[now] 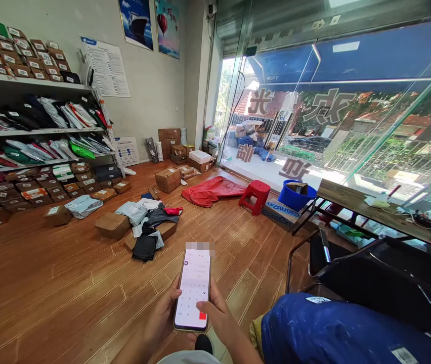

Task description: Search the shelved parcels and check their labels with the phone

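A smartphone (193, 288) with a lit white keypad screen is upright at the bottom centre of the head view. My left hand (161, 316) wraps round its left edge and back. My right hand (219, 316) grips the right side, with its thumb resting on the lower part of the screen. A large blue plastic parcel bag (337, 331) with a white label lies just right of my right forearm.
Several parcels, cardboard boxes and poly mailers (143, 222) lie on the wooden floor ahead. Shelves (29, 131) full of packages line the left wall. A red stool (255, 194), a blue tub (295, 194), a table (352, 199) and a black chair (352, 273) stand on the right by the glass front.
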`<move>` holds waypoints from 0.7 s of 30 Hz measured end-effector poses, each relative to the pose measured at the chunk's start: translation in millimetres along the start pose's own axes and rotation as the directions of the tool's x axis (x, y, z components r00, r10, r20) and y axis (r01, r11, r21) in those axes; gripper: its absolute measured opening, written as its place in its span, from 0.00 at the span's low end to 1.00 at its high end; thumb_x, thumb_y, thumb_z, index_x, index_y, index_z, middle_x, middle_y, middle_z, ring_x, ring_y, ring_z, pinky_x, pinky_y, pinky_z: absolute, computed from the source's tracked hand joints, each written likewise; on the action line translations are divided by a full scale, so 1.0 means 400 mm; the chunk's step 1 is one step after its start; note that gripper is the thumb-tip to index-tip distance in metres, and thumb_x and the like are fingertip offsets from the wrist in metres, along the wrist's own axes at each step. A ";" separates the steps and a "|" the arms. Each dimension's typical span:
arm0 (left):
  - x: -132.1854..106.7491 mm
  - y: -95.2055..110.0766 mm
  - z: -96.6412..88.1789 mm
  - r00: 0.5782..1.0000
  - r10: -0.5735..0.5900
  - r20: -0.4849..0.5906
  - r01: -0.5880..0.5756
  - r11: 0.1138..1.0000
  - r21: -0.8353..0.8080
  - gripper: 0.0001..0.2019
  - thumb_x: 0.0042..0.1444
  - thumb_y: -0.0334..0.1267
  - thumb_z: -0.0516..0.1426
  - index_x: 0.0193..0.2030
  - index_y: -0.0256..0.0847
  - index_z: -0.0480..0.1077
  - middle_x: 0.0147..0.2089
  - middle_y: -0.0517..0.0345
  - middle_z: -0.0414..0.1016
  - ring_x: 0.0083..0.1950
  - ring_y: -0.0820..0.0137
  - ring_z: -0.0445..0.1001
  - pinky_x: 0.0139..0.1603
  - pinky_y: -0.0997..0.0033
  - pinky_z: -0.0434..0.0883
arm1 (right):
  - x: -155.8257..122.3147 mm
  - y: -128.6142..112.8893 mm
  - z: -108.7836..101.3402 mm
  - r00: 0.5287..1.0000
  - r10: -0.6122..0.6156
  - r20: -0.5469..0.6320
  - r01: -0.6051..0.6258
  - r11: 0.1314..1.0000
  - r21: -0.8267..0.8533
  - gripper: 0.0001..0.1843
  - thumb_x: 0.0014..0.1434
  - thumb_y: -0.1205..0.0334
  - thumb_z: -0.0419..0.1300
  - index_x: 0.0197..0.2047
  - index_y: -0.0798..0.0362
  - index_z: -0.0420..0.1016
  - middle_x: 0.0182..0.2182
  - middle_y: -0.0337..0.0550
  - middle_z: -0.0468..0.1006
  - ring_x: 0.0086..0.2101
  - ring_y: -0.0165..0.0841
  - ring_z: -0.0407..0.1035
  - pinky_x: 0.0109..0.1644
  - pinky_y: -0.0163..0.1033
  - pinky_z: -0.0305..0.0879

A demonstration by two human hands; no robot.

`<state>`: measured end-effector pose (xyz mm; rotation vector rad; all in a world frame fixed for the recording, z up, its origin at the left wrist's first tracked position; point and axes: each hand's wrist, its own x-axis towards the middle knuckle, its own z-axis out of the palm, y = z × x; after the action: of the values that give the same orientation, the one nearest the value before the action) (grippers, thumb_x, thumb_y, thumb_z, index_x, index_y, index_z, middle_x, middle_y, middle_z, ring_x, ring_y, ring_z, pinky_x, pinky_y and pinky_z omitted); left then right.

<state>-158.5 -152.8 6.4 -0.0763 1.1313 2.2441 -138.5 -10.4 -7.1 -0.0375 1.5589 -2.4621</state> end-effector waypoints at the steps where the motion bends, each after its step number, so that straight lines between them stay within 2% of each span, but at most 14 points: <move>1: 0.002 0.001 -0.002 1.000 -0.003 -0.001 0.003 1.000 0.003 0.48 0.43 0.47 0.59 0.69 0.40 0.40 0.54 0.50 0.71 0.55 0.55 0.67 0.35 0.68 0.66 | 0.002 -0.001 0.001 1.000 0.009 -0.024 -0.008 1.000 0.017 0.31 0.47 0.64 0.61 0.56 0.49 0.60 0.39 0.40 0.79 0.36 0.35 0.72 0.38 0.39 0.65; 4: 0.008 0.002 -0.012 1.000 -0.017 0.011 0.016 1.000 0.011 0.47 0.43 0.44 0.57 0.69 0.41 0.38 0.53 0.51 0.71 0.53 0.56 0.68 0.36 0.68 0.67 | 0.011 -0.008 -0.001 0.999 0.026 -0.035 -0.024 0.998 0.056 0.30 0.46 0.65 0.59 0.55 0.50 0.63 0.41 0.40 0.80 0.36 0.34 0.71 0.38 0.39 0.64; 7: 0.015 0.000 -0.029 0.997 -0.024 0.079 0.023 1.000 0.015 0.46 0.41 0.37 0.53 0.69 0.42 0.38 0.50 0.51 0.73 0.45 0.58 0.72 0.31 0.67 0.69 | 0.019 -0.018 -0.005 0.999 0.042 -0.016 -0.041 0.997 0.065 0.34 0.42 0.68 0.55 0.56 0.52 0.63 0.46 0.43 0.79 0.39 0.35 0.71 0.40 0.39 0.63; 9: 0.020 -0.001 -0.039 0.990 -0.045 0.136 0.042 0.999 0.029 0.49 0.36 0.32 0.51 0.69 0.42 0.37 0.47 0.50 0.74 0.40 0.59 0.72 0.27 0.67 0.70 | 0.023 -0.021 -0.008 0.998 0.049 -0.028 -0.047 0.997 0.060 0.34 0.42 0.67 0.54 0.57 0.53 0.62 0.47 0.43 0.79 0.40 0.37 0.71 0.40 0.40 0.63; 11: 0.026 0.001 -0.043 0.986 -0.070 0.153 0.065 0.997 0.037 0.53 0.31 0.28 0.50 0.69 0.41 0.35 0.44 0.51 0.74 0.37 0.61 0.72 0.27 0.65 0.72 | 0.028 -0.023 -0.012 0.998 0.045 -0.036 -0.041 0.996 0.081 0.35 0.43 0.66 0.54 0.58 0.53 0.62 0.47 0.44 0.79 0.42 0.39 0.71 0.41 0.41 0.63; 13: 0.032 0.006 -0.039 0.985 -0.095 0.144 0.089 0.995 0.042 0.54 0.29 0.26 0.50 0.69 0.42 0.33 0.46 0.51 0.73 0.39 0.61 0.72 0.30 0.64 0.73 | 0.035 -0.024 -0.019 0.998 0.038 -0.048 -0.033 0.993 0.113 0.36 0.43 0.65 0.55 0.58 0.54 0.62 0.48 0.44 0.79 0.44 0.39 0.70 0.42 0.41 0.63; 17: 0.051 0.021 -0.016 0.984 -0.144 0.107 0.134 0.986 0.094 0.52 0.36 0.25 0.52 0.69 0.47 0.31 0.53 0.51 0.70 0.44 0.60 0.72 0.33 0.64 0.73 | 0.053 -0.032 -0.037 0.995 0.066 -0.077 -0.052 0.985 0.166 0.35 0.42 0.65 0.58 0.57 0.54 0.64 0.46 0.44 0.80 0.42 0.38 0.71 0.43 0.40 0.64; 21: 0.091 0.022 0.000 0.983 -0.128 0.134 0.121 0.991 0.054 0.53 0.35 0.26 0.50 0.69 0.46 0.28 0.55 0.50 0.69 0.45 0.59 0.72 0.34 0.63 0.73 | 0.083 -0.042 -0.065 0.971 0.108 -0.214 -0.077 0.986 0.151 0.31 0.44 0.56 0.64 0.52 0.54 0.70 0.40 0.44 0.82 0.37 0.37 0.73 0.40 0.39 0.66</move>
<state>-192.8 -138.7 1.2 0.0246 1.0738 2.0787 -177.7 12.8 -6.7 0.3379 1.4239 -2.5672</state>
